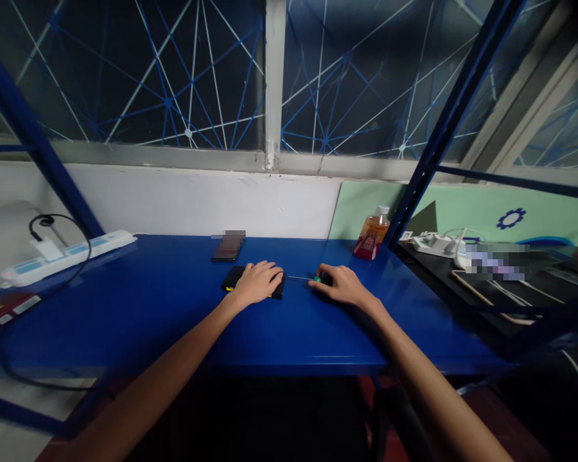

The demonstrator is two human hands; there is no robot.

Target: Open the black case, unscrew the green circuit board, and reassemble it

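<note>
The head view is showing the case (232, 278) lying flat on the desk (279, 343), near the centre of the frame. The left hand (258, 282) is resting palm down over the case, fingers partly spread. The right hand (345, 284), just right of centre, is pinching the green end of the tool (317, 280) between thumb and fingers. The thin shaft is pointing left at the right edge of the case; whether its tip is touching cannot be determined. The phone (227, 248) is lying just behind the case, and the bottle (372, 236) is standing at the upper right of the desk. Fault conditions, as judged: if the left hand is pressing too lightly, sideways force from the shaft could be sliding the case; if the tip is slipping over the case, it could be scratching the surface or jabbing the left fingers; if the pinch is loosening, the tool could be rolling away.
</note>
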